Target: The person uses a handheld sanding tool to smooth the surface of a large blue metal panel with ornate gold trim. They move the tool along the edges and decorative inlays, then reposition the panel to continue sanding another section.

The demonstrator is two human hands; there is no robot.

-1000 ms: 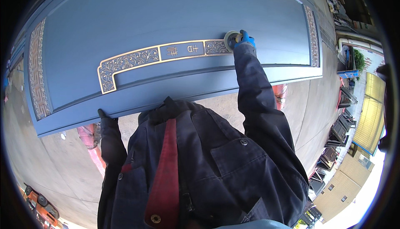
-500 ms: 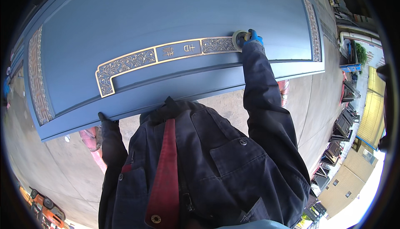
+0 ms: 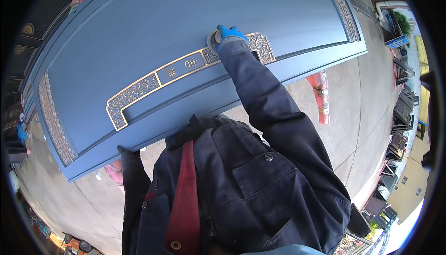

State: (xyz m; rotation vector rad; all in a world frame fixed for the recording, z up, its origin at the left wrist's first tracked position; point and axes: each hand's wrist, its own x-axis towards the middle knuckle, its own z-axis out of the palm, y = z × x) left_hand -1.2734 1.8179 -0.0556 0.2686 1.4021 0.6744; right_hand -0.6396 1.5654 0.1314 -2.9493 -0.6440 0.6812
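Note:
A large blue door panel [image 3: 153, 18] lies flat before me, with a gold-edged ornamental band [image 3: 181, 70] of scrollwork and two raised characters. My right hand [image 3: 231, 35], in a blue glove with a grey cuff, is closed on a round, pale-rimmed disc tool [image 3: 213, 42]. That tool rests over the right half of the band and covers part of its scrollwork; its exact kind does not show. At the panel's near left edge is my left hand [image 3: 126, 153], dark-gloved. Its thumb lies on top, while the other fingers are hidden below the edge.
Patterned strips [image 3: 55, 115] run down both ends of the panel. A pink-wrapped support leg [image 3: 319, 97] stands under its near side on the concrete floor [image 3: 346, 111]. Dark panels line the far left, dark metal frames [image 3: 403, 111] the right. An orange vehicle [image 3: 76, 245] is at lower left.
My right hand has moved left along the band with the disc tool, uncovering the band's right end. The panel appears tilted more in view. My left hand stays at the near edge.

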